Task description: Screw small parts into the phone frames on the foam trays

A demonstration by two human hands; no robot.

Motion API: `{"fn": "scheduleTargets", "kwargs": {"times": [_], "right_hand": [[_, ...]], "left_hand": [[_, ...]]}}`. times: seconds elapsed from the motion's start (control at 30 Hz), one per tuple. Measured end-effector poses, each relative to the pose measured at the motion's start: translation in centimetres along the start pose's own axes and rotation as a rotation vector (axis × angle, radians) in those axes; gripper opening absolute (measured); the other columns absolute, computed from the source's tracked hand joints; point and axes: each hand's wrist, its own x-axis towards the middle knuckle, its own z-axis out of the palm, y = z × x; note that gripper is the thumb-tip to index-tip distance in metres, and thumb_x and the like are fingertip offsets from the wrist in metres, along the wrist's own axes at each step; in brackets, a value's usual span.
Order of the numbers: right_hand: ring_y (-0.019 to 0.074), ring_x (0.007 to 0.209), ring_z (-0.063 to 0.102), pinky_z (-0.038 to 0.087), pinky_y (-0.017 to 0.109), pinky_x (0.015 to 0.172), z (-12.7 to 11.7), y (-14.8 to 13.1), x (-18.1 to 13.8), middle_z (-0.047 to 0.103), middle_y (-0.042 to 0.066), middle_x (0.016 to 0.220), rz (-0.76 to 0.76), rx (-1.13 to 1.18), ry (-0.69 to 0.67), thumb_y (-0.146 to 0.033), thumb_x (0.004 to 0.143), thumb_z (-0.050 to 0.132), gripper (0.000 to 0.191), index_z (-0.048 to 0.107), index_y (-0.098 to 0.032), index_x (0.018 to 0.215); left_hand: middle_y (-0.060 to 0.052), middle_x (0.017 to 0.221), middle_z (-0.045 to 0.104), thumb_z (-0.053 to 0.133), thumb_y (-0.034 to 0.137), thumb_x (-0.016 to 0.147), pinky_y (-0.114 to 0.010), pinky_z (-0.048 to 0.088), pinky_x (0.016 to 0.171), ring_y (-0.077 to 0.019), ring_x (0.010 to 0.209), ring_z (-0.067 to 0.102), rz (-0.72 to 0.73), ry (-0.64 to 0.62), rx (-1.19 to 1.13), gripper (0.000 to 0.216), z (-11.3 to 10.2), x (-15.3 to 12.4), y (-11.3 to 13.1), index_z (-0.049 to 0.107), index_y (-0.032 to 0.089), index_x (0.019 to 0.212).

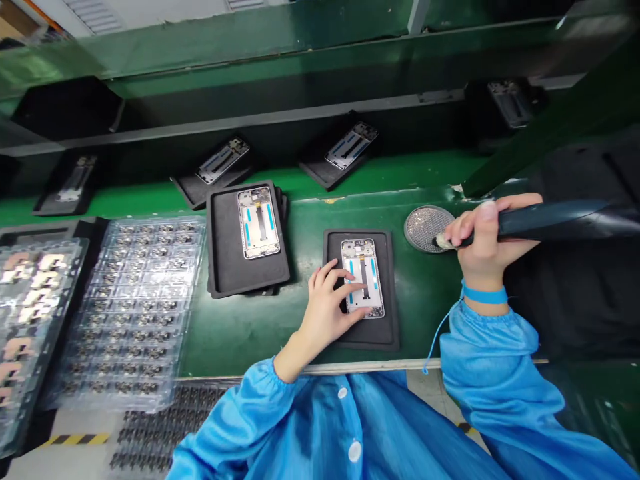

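Observation:
My left hand [330,300] lies over the left side of a phone frame [364,277], its fingers spread and their tips on the frame. White inside with blue strips and a dark flex cable, that frame sits on a black tray [390,333]. My right hand [483,233] is closed around a dark, thick-handled tool [530,223] that looks like an electric screwdriver. The tool's pale tip is at the right edge of a round, silvery, speckled dish [425,227]; whether it touches is unclear. A blue band with a cord circles my right wrist.
To the left, another phone frame [259,223] lies on stacked black trays [225,267]. Beyond it are clear plastic trays [145,307] of small metal parts. More phone frames on black trays stand along the back, one [353,145] behind my work. A green post [530,140] rises at right.

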Motion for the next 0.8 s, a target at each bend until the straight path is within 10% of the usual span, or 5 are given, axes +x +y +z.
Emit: {"fn": "scheduleTargets", "kwargs": {"times": [0.27,0.8], "right_hand": [[0.014,0.043,0.05,0.052,0.029,0.046,-1.0,0.6,0.3,0.052,-0.015,0.063,0.109,-0.051,0.011,-0.068,0.107,0.104,0.059,0.057,-0.033,0.107],[0.0152,0.042,0.042,0.044,0.031,0.044,-0.8,1.8,-0.4,0.05,-0.015,0.064,-0.001,-0.074,-0.056,-0.064,0.112,0.101,0.05,0.059,-0.035,0.109]], "left_hand": [[-0.013,0.149,0.084,0.12,0.044,0.09,-0.075,0.046,0.148,-0.0546,0.179,0.06,0.014,0.003,-0.038,0.053,-1.1,7.4,-1.2,0.101,0.034,0.138],[-0.013,0.148,0.084,0.114,0.048,0.094,-0.071,0.047,0.144,-0.053,0.177,0.059,0.021,0.01,-0.064,0.051,-1.1,7.3,-1.4,0.099,0.034,0.14]]}}
